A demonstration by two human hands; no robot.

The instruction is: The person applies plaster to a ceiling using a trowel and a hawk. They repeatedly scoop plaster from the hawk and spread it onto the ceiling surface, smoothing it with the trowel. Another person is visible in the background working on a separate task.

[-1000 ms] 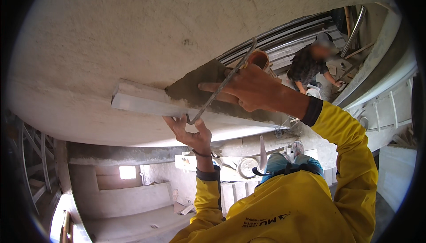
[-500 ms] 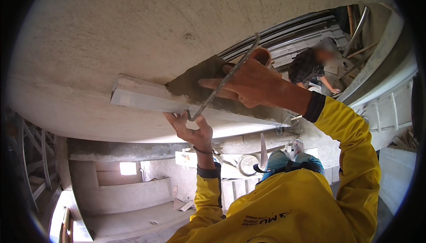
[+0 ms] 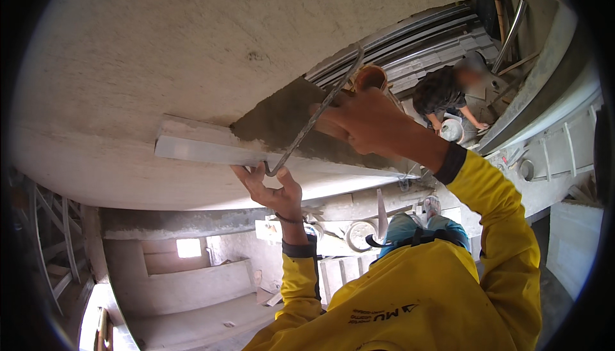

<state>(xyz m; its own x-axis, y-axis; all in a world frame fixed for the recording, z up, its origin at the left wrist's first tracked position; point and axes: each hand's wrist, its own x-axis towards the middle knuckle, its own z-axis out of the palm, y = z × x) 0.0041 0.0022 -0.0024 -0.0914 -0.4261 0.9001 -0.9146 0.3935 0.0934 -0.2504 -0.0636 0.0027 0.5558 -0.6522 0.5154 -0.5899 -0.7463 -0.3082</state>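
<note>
A long aluminium straightedge (image 3: 205, 151) lies flat against the pale concrete surface (image 3: 192, 50), along the lower edge of a dark patch of wet mortar (image 3: 282, 117). A thin bent steel rod (image 3: 320, 110) runs diagonally over the patch. Its hooked lower end catches the straightedge. My left hand (image 3: 272, 189) grips that hooked end from below and touches the straightedge. My right hand (image 3: 368, 125) is closed around the rod higher up. A round orange-brown object (image 3: 370, 76) shows just behind my right fingers.
Another person (image 3: 442, 94) in dark clothes crouches far below at the right beside a white bucket (image 3: 451, 130). Stacked metal bars (image 3: 416, 50) lie near them. Scaffold rails (image 3: 51, 242) stand at the left, and a concrete ledge with a small opening (image 3: 189, 247) lies below.
Both hands stay on the rod and the straightedge in nearly the same place. The person below has shifted a little.
</note>
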